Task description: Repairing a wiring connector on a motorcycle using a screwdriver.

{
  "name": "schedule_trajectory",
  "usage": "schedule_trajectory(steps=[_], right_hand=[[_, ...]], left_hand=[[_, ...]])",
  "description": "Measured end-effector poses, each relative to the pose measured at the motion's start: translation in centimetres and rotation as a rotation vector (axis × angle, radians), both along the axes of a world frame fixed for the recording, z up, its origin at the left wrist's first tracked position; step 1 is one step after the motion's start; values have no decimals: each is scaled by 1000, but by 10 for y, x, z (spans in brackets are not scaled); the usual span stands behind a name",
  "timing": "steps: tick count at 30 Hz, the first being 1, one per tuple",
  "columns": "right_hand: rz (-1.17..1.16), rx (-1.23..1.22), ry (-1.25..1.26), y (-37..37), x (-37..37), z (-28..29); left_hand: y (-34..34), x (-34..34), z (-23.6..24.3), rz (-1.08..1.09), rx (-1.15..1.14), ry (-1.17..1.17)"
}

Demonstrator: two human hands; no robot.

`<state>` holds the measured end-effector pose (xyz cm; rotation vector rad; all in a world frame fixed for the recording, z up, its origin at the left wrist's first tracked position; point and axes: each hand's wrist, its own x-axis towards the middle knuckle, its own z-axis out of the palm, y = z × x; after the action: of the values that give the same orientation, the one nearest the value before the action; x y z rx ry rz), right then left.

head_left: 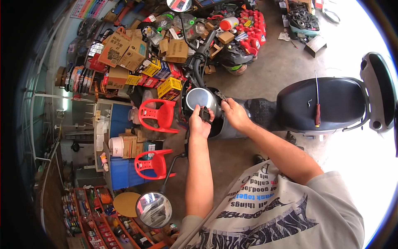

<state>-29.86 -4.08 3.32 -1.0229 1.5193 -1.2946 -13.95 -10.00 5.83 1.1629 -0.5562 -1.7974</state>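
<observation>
A motorbike stands across the view, with its handlebar (199,58) at the upper middle and its black seat (323,103) at the right. My left hand (200,124) is closed around a small black part (205,114), just below the round silver-rimmed gauge (199,98). Close by on the right, the fingers of my right hand (237,115) are pinched on a slim metal tool (223,98) whose kind I cannot make out. Its tip points toward the opening beside the gauge. On the seat lie a screwdriver (317,112) with a red handle and a small bent metal piece (309,102).
Cardboard boxes (178,50) and red bottles (253,31) are piled beyond the handlebar. Two red plastic chairs (166,114) stand at the left. A round mirror (154,209) juts out near my left arm. A tub of dark parts (304,23) sits far right.
</observation>
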Motion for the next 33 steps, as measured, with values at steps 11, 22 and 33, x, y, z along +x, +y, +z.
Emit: schedule_trajectory(steps=[11, 22, 33], right_hand=[[179, -96, 175, 5, 0, 5], [229, -140, 267, 1, -1, 16], [256, -126, 387, 1, -6, 19]], left_hand=[[-12, 9, -10, -2, 81, 122], [-13, 10, -8, 3, 141, 149], [-3, -2, 0, -42, 73, -48]])
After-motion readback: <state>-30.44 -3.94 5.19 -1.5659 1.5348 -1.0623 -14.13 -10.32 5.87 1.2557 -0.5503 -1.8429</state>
